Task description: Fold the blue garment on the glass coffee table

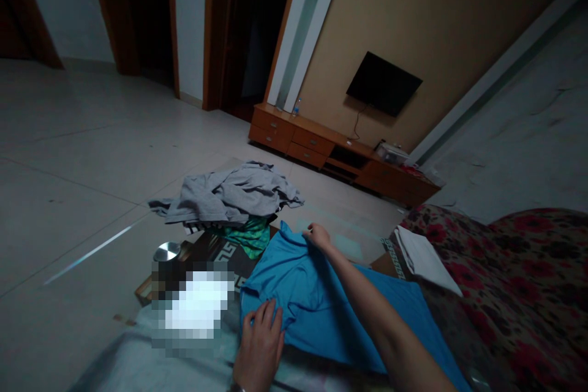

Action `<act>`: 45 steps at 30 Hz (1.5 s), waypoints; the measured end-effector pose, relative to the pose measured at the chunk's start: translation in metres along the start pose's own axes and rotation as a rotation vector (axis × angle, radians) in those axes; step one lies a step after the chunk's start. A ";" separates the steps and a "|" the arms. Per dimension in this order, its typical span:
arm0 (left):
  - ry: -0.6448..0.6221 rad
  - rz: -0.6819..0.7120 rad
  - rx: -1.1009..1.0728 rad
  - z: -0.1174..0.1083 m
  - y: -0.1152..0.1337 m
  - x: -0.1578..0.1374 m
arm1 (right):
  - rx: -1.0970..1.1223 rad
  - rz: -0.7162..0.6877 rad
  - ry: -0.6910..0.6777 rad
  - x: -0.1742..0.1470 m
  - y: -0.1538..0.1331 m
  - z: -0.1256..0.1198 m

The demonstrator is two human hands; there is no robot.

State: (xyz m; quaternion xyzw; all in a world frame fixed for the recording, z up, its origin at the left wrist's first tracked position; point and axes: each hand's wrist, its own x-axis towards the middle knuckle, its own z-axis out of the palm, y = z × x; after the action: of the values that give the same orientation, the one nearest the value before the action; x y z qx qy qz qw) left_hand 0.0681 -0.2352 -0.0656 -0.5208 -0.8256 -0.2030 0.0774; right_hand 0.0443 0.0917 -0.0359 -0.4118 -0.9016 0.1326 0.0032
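In the head view, your right hand (316, 236) pinches the far edge of a blue shirt (337, 312) spread across the bench (209, 252); your left hand (260, 338) rests unclenched on its near side.

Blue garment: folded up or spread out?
Mostly spread, but rumpled: the blue garment lies broad, with creases bunched beside the left hand. Whether layers are folded underneath, I cannot tell.

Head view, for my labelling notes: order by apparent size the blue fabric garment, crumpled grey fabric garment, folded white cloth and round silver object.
Largest to smallest:
blue garment
grey garment
white cloth
silver object
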 end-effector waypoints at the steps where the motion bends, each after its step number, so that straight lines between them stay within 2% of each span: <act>1: -0.001 -0.001 -0.003 0.000 0.000 0.000 | 0.013 0.016 -0.013 0.004 -0.002 0.003; 3: -0.004 -0.008 -0.009 0.001 0.000 0.000 | 0.044 0.006 -0.046 0.006 -0.006 0.008; 6: -0.008 -0.021 -0.010 0.003 0.001 -0.001 | 0.083 -0.083 -0.071 -0.004 -0.008 0.008; 9: -0.006 -0.021 -0.005 0.002 0.002 -0.002 | 0.100 -0.229 -0.106 -0.025 -0.003 0.001; 13: -0.019 -0.016 -0.011 -0.001 0.003 0.000 | 0.036 -0.493 -0.146 -0.053 0.005 -0.005; 15: -0.024 -0.020 -0.008 -0.002 0.003 0.001 | 0.015 -0.541 -0.136 -0.059 0.006 -0.005; 18: -0.026 -0.024 0.003 -0.004 0.004 0.001 | 0.023 -0.516 -0.132 -0.058 0.005 -0.003; 22: -0.011 -0.014 0.003 -0.003 0.003 0.000 | -0.016 -0.464 -0.168 -0.039 0.003 -0.004; 26: 0.014 -0.017 0.002 0.002 0.003 -0.001 | -0.030 -0.339 -0.147 -0.007 0.010 -0.015; 32: 0.024 -0.012 0.007 0.007 0.002 -0.002 | -0.078 -0.101 -0.097 0.026 0.040 -0.026; 37: 0.039 -0.023 0.012 0.008 0.002 -0.002 | -0.083 0.003 -0.040 0.035 0.056 -0.019; 45: 0.007 -0.003 -0.003 0.000 0.000 0.000 | -0.020 0.091 -0.101 0.044 0.046 -0.003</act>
State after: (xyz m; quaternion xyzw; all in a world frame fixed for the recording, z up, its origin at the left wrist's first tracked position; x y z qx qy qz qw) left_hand 0.0675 -0.2351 -0.0655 -0.5188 -0.8259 -0.2061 0.0794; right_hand 0.0496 0.1544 -0.0483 -0.4450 -0.8822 0.1444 -0.0526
